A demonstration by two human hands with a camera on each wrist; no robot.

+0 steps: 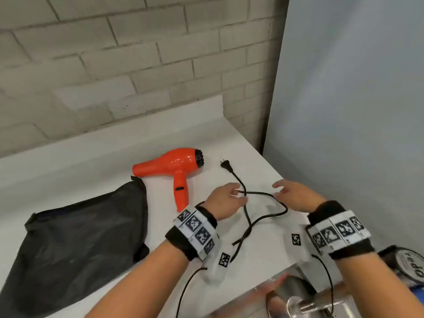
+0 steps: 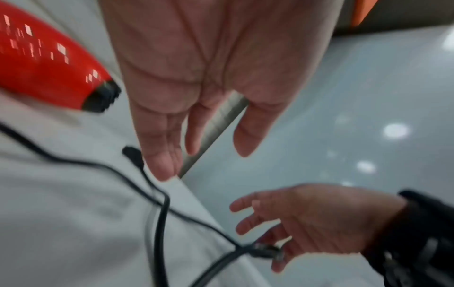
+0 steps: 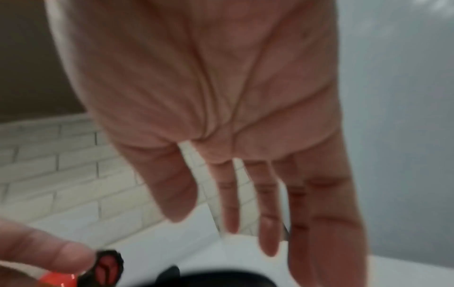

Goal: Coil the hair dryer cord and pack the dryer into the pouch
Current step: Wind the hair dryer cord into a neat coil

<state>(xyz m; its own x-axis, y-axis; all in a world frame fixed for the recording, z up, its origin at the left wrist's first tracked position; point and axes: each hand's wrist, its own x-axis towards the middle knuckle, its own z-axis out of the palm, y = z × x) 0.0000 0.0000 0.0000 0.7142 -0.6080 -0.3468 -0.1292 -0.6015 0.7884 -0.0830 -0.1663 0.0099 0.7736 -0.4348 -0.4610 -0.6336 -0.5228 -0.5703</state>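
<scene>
An orange-red hair dryer (image 1: 168,164) lies on its side on the white table (image 1: 91,161), with its handle towards me. Its black cord (image 1: 263,216) lies in loose loops to the right, and the plug (image 1: 226,165) rests beyond them. A flat black pouch (image 1: 75,237) lies at the left. My left hand (image 1: 238,193) hovers at the cord's left loop, fingers straight in the left wrist view (image 2: 186,145), gripping nothing. My right hand (image 1: 278,189) is spread over the right loop, palm open (image 3: 245,213). The dryer (image 2: 44,68) and plug (image 2: 132,154) appear blurred.
A pale brick wall (image 1: 114,65) runs behind the table. A grey panel (image 1: 355,99) closes off the right side. Past the table's front right edge stand a metal cylinder (image 1: 296,292) and a round labelled object (image 1: 410,262).
</scene>
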